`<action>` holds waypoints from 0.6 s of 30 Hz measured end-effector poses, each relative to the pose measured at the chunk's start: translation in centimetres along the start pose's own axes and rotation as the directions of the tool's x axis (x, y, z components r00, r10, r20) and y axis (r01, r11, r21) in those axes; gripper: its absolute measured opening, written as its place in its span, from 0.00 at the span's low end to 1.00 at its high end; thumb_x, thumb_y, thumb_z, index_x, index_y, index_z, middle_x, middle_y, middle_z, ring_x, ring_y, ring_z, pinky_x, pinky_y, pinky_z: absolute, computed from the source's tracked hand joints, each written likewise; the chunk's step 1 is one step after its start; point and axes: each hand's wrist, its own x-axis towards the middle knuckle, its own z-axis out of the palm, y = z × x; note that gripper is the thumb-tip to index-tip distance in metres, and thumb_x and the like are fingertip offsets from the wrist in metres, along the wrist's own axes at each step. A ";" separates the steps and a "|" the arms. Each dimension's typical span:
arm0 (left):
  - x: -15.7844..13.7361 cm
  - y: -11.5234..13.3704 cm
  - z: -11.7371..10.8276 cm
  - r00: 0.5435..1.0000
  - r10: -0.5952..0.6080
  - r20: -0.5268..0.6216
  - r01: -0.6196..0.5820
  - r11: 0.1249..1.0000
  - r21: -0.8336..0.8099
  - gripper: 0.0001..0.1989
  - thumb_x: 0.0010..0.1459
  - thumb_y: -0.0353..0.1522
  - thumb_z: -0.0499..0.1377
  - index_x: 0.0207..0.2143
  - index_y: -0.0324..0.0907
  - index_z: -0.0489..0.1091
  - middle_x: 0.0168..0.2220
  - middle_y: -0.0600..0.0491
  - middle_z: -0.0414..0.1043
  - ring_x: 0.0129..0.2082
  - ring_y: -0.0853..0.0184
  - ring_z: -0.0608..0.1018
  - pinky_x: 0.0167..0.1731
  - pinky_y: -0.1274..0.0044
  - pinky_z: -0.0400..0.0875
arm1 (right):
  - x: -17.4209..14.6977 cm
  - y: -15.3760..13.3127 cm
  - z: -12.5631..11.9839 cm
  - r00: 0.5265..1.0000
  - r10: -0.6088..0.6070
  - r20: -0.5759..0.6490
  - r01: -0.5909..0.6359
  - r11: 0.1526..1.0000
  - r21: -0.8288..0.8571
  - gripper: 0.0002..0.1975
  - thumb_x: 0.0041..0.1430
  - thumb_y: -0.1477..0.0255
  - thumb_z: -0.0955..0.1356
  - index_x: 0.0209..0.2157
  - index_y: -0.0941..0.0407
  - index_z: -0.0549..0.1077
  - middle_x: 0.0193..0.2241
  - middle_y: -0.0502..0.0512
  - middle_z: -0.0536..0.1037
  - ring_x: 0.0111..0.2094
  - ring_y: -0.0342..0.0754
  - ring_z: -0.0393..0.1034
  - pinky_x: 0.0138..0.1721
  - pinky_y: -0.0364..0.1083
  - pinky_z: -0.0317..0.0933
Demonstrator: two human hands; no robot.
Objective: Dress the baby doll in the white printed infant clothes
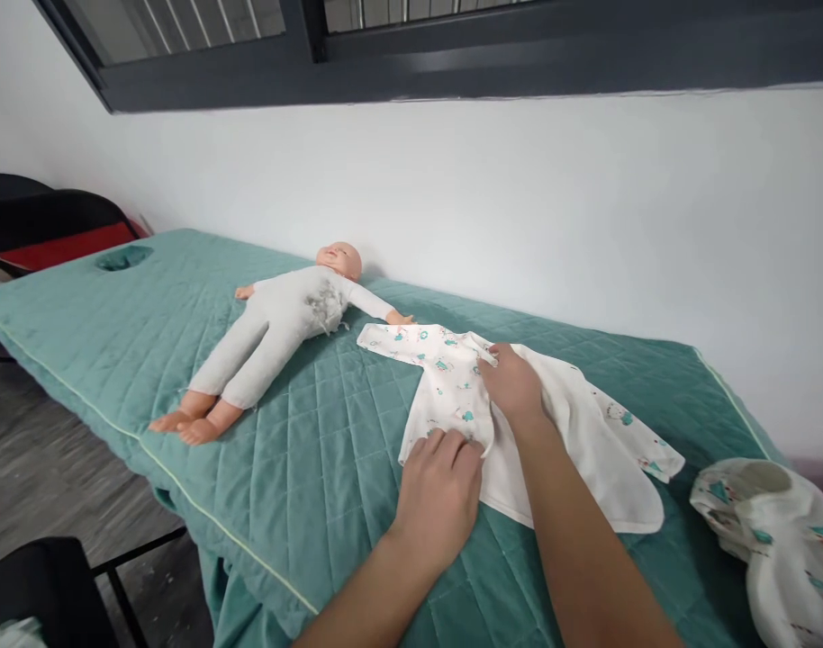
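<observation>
Far left there's a dark chair (43,225) with a red seat tucked against the wall, just past the end of a massage-style table covered in a teal quilted cover (182,378). That cover has a face hole (123,258) near its far left corner. Moving right, a baby doll (276,328) in a grey bodysuit lies on its back, head toward the wall, feet pointing at the near left edge, one arm stretched out to the right.

Just right of that arm is a little white baby shirt (452,387) with green prints, spread open flat on the cover. The left hand (438,490) rests palm down at the shirt's near edge, fingers together and pressed flat on the fabric. The right hand (516,382) sits further in, on the middle of the shirt, fingers curled onto the front flap; whether it's actually pinching the cloth, can't tell.

Far right, near the table's corner, there's a bunched-up matching garment (769,531), well apart from both hands.
</observation>
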 end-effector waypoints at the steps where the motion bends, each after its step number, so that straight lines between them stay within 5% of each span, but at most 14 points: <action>1: 0.2 0.2 0.1 1.000 0.019 0.009 -0.019 1.000 -0.023 0.08 0.66 0.28 0.53 0.38 0.44 0.72 0.37 0.52 0.74 0.35 0.64 0.73 0.34 0.70 0.68 | 0.0 0.0 -0.1 1.000 0.009 0.018 -0.008 1.000 -0.021 0.20 0.62 0.63 0.62 0.54 0.54 0.70 0.45 0.61 0.79 0.47 0.60 0.73 0.46 0.53 0.63; 5: 0.6 0.6 0.7 0.999 -0.018 0.048 0.026 0.985 -0.172 0.09 0.67 0.30 0.51 0.41 0.44 0.72 0.37 0.53 0.74 0.36 0.66 0.74 0.33 0.73 0.67 | 0.4 0.4 -0.6 0.999 0.016 0.044 -0.016 1.000 0.002 0.21 0.61 0.66 0.63 0.54 0.55 0.70 0.42 0.62 0.80 0.47 0.61 0.73 0.47 0.55 0.63; 9: 0.8 -0.8 0.4 0.950 -0.312 -0.001 0.275 0.838 -0.472 0.10 0.68 0.35 0.52 0.37 0.44 0.71 0.32 0.56 0.71 0.31 0.70 0.72 0.32 0.77 0.65 | -0.2 -0.4 -1.0 0.998 -0.020 0.059 -0.001 0.941 0.337 0.22 0.61 0.67 0.64 0.56 0.55 0.69 0.49 0.61 0.78 0.51 0.57 0.73 0.52 0.55 0.64; 11: 0.6 -2.4 -0.1 0.802 -0.579 -0.149 0.382 0.688 -0.617 0.10 0.68 0.38 0.52 0.39 0.44 0.70 0.34 0.55 0.71 0.34 0.70 0.73 0.35 0.77 0.67 | -0.8 -1.3 -1.0 0.978 -0.193 0.084 0.099 0.775 0.625 0.25 0.64 0.63 0.63 0.61 0.52 0.63 0.57 0.58 0.74 0.54 0.51 0.72 0.53 0.51 0.66; 12: 0.4 -3.2 -0.4 0.671 -0.698 -0.252 0.399 0.626 -0.670 0.10 0.68 0.39 0.52 0.43 0.45 0.68 0.39 0.54 0.71 0.39 0.69 0.73 0.39 0.76 0.68 | -1.1 -1.7 -0.9 0.951 -0.300 0.072 0.150 0.653 0.742 0.26 0.64 0.62 0.64 0.62 0.50 0.60 0.60 0.57 0.72 0.56 0.49 0.70 0.54 0.49 0.66; 14: 0.0 -4.5 -0.9 0.446 -0.785 -0.429 0.381 0.601 -0.703 0.14 0.67 0.40 0.53 0.51 0.46 0.65 0.51 0.50 0.66 0.52 0.65 0.71 0.48 0.73 0.68 | -1.4 -2.2 -0.4 0.905 -0.426 0.002 0.220 0.469 0.855 0.25 0.63 0.62 0.66 0.60 0.50 0.63 0.61 0.56 0.71 0.60 0.49 0.67 0.58 0.49 0.63; 15: -0.2 -4.8 -1.0 0.409 -0.765 -0.498 0.364 0.637 -0.679 0.16 0.66 0.40 0.54 0.53 0.46 0.63 0.56 0.49 0.63 0.56 0.64 0.68 0.52 0.71 0.67 | -1.4 -2.2 -0.1 0.902 -0.430 -0.028 0.257 0.484 0.836 0.22 0.62 0.63 0.66 0.57 0.51 0.66 0.60 0.56 0.72 0.60 0.49 0.68 0.59 0.49 0.62; 16: -0.4 -4.9 -1.0 0.431 -0.713 -0.553 0.341 0.697 -0.631 0.16 0.65 0.39 0.55 0.54 0.46 0.62 0.58 0.47 0.61 0.59 0.63 0.66 0.55 0.69 0.66 | -1.3 -2.1 0.4 0.911 -0.410 -0.052 0.291 0.548 0.784 0.19 0.63 0.64 0.65 0.54 0.52 0.68 0.57 0.57 0.74 0.58 0.49 0.69 0.59 0.50 0.62; 18: -0.7 -4.4 -0.9 0.583 -0.537 -0.610 0.260 0.834 -0.486 0.14 0.65 0.35 0.55 0.53 0.45 0.63 0.58 0.46 0.61 0.59 0.61 0.67 0.58 0.66 0.64 | -1.0 -1.6 1.2 0.929 -0.363 -0.074 0.323 0.694 0.643 0.16 0.64 0.66 0.61 0.50 0.54 0.70 0.52 0.58 0.77 0.54 0.49 0.72 0.57 0.51 0.64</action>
